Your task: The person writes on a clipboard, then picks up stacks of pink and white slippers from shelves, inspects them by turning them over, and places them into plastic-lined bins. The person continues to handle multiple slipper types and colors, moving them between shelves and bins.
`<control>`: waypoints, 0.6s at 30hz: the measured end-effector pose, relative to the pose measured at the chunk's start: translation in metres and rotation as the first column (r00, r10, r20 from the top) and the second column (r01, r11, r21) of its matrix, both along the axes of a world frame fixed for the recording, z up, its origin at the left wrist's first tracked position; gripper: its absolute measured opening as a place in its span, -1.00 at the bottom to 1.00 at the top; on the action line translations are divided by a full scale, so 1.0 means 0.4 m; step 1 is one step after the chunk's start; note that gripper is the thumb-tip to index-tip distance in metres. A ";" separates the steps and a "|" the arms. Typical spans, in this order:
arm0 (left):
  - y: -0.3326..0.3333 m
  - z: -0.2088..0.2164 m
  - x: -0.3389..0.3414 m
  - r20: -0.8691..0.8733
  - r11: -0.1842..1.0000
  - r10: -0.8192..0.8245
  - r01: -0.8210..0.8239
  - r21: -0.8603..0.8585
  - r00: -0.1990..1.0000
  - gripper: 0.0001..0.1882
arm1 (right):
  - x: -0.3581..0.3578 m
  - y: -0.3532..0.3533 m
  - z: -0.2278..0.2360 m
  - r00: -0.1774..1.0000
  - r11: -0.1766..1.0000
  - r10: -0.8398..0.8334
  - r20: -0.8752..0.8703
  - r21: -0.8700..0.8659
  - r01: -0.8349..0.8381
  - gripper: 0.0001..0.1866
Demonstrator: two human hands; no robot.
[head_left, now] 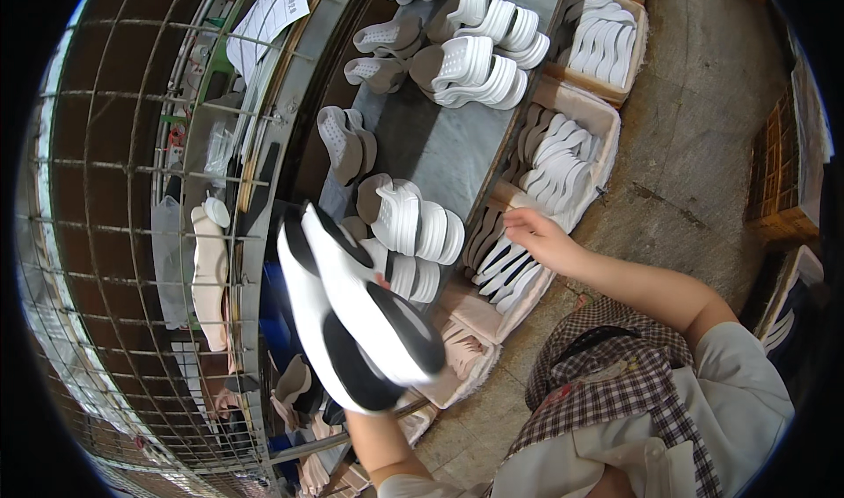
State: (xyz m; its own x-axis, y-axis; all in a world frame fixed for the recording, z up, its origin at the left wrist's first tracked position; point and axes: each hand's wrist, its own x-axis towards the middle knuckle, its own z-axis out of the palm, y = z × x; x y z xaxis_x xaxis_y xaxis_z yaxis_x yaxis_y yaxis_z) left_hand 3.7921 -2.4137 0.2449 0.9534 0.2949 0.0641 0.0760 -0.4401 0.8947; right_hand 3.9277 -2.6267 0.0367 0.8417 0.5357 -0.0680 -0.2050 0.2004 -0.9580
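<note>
Sandals, a white pair with black footbeds [360,313], are stacked sole to sole in the left hand [380,280], whose fingers are mostly hidden beneath but evidently closed around them, lifting them clear of the bench [440,146]. The right hand [538,234] reaches into a cloth-lined crate [607,124], fingers curled onto white insoles [510,269] standing on edge. White sandals [422,225] crowd the bench; a wire rack [132,234] walls the left.

Left arm: bare forearm rose from the lower edge, bent upward.
Left hand [380,280]: mostly hidden, only a fingertip showed; grip could not be judged.
Right arm: bare, stretched out to the left.
Right hand [538,234]: palm down, fingers loosely curled.
</note>
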 end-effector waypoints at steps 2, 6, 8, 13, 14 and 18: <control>0.077 0.031 0.059 -0.060 0.900 -0.050 0.071 0.429 0.997 -0.50 | 0.021 0.078 -0.039 0.991 0.996 0.039 -0.130 0.084 -0.028 -0.48; 0.228 0.008 0.258 -0.200 0.894 0.222 -0.281 -0.348 0.954 -0.55 | 0.066 0.216 -0.056 0.896 0.989 0.108 -0.430 0.141 -0.051 -0.42; 0.277 -0.021 0.322 -0.357 0.862 0.169 -0.313 -0.398 0.919 -0.58 | 0.076 0.268 -0.039 0.795 0.984 0.082 -0.601 0.176 0.032 -0.44; 0.284 -0.037 0.369 -0.530 0.920 0.185 -0.336 -0.202 0.827 -0.56 | 0.078 0.295 0.008 0.637 0.954 0.071 -0.767 0.239 0.182 -0.43; 0.267 -0.031 0.367 -0.550 0.920 0.246 -0.371 -0.126 0.798 -0.56 | 0.080 0.282 0.010 0.585 0.961 0.060 -0.809 0.204 0.185 -0.43; 0.157 -0.014 0.338 -0.326 0.981 0.034 -0.094 -0.170 0.945 -0.61 | 0.077 0.195 -0.009 0.526 0.869 0.439 -0.729 0.493 -0.042 -0.34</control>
State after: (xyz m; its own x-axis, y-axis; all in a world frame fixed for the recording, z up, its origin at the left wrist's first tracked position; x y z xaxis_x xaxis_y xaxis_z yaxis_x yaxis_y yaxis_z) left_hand 3.9272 -2.3509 0.2393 0.8933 0.3339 -0.3009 0.3936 -0.2582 0.8823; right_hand 3.9586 -2.5486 0.0332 0.3624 0.8504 -0.3815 -0.9301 0.3032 -0.2075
